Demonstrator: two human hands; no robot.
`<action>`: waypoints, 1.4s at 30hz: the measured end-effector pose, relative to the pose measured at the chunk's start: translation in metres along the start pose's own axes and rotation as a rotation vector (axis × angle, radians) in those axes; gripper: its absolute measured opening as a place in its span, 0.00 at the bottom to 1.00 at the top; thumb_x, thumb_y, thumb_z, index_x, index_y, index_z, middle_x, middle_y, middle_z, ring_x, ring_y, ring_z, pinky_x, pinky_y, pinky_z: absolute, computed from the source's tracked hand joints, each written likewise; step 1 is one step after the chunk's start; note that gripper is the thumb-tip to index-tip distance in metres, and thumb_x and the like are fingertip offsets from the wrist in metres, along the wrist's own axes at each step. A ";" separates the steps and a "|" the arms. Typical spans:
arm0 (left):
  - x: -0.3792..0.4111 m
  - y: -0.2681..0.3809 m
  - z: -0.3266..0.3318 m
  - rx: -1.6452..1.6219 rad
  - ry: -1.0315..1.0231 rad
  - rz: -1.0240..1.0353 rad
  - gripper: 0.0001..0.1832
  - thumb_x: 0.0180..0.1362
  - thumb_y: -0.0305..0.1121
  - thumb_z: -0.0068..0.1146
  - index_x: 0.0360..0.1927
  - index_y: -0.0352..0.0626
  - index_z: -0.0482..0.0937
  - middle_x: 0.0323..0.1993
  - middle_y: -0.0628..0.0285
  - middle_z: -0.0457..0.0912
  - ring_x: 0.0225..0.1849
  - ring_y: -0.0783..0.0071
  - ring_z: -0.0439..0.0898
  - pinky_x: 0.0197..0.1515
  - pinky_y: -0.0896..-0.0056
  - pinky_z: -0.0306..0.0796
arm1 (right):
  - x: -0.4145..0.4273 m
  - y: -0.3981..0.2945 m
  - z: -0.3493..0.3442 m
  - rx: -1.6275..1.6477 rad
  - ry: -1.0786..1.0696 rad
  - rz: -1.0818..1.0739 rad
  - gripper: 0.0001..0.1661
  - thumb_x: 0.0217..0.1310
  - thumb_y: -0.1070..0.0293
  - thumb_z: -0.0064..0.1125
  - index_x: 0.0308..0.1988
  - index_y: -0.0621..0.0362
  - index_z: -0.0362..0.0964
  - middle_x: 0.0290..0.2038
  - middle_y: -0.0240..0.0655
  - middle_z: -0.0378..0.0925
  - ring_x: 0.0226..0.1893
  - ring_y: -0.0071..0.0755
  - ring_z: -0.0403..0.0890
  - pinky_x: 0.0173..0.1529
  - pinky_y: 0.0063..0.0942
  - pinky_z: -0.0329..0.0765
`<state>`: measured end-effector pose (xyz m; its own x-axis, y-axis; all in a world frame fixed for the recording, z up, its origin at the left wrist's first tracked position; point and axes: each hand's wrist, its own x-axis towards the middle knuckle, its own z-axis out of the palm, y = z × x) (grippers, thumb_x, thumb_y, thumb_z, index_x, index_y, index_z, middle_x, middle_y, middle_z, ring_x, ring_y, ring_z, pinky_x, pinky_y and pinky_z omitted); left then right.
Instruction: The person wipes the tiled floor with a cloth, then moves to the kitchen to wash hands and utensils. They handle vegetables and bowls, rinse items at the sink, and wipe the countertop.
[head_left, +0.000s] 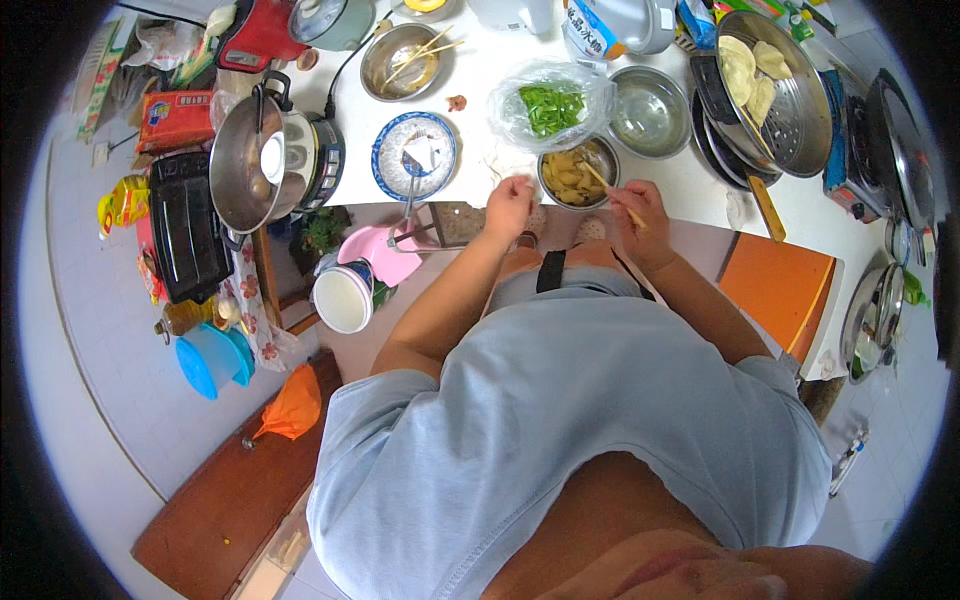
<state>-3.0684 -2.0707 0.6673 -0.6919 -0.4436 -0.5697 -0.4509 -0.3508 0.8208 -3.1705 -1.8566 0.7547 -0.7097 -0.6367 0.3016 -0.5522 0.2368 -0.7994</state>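
Note:
In my right hand (641, 217) is a pair of wooden chopsticks (596, 176), their tips down in a small steel bowl (616, 174) of yellowish-brown sliced food (571, 180). My left hand (512, 206) is at the table's edge, left of that bowl, with curled fingers; whether something thin is between them I cannot tell. Crumpled white material (499, 166) lies just beyond it. Behind the bowl sits a clear plastic bag (504, 112) with chopped green leaves (551, 109) in it. A second steel bowl (650, 112) with clear liquid stands at its right.
Left on the white table (345, 176) are a blue-rimmed plate (379, 154) holding a spatula, a steel bowl (375, 64) with chopsticks, and an open pot (225, 176). At right, a steamer pan (795, 150) carries several flatbread-like pieces; a wooden handle (766, 210) overhangs the front edge.

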 end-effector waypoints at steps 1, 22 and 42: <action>-0.001 -0.002 0.004 0.030 -0.026 -0.035 0.15 0.59 0.32 0.48 0.48 0.35 0.69 0.29 0.61 0.76 0.23 0.77 0.74 0.26 0.78 0.69 | -0.003 0.002 -0.003 0.088 0.058 0.081 0.11 0.60 0.75 0.49 0.44 0.60 0.71 0.38 0.40 0.65 0.34 0.32 0.75 0.40 0.23 0.73; -0.018 0.018 0.049 0.043 0.010 -0.128 0.14 0.56 0.23 0.39 0.46 0.32 0.67 0.25 0.52 0.78 0.18 0.70 0.78 0.16 0.74 0.73 | 0.010 0.109 -0.057 -0.654 -0.111 -0.064 0.33 0.39 0.87 0.47 0.50 0.57 0.69 0.49 0.41 0.69 0.50 0.47 0.70 0.54 0.39 0.67; -0.078 0.060 0.035 0.023 -0.134 0.026 0.15 0.62 0.35 0.44 0.48 0.37 0.70 0.28 0.59 0.77 0.22 0.78 0.76 0.23 0.77 0.70 | -0.005 0.018 0.006 0.948 -0.230 0.841 0.34 0.60 0.62 0.46 0.62 0.57 0.46 0.52 0.42 0.65 0.41 0.39 0.76 0.37 0.31 0.80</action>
<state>-3.0613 -2.0279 0.7620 -0.7721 -0.3372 -0.5387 -0.4436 -0.3211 0.8367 -3.1739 -1.8534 0.7352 -0.5427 -0.6802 -0.4927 0.6182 0.0737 -0.7826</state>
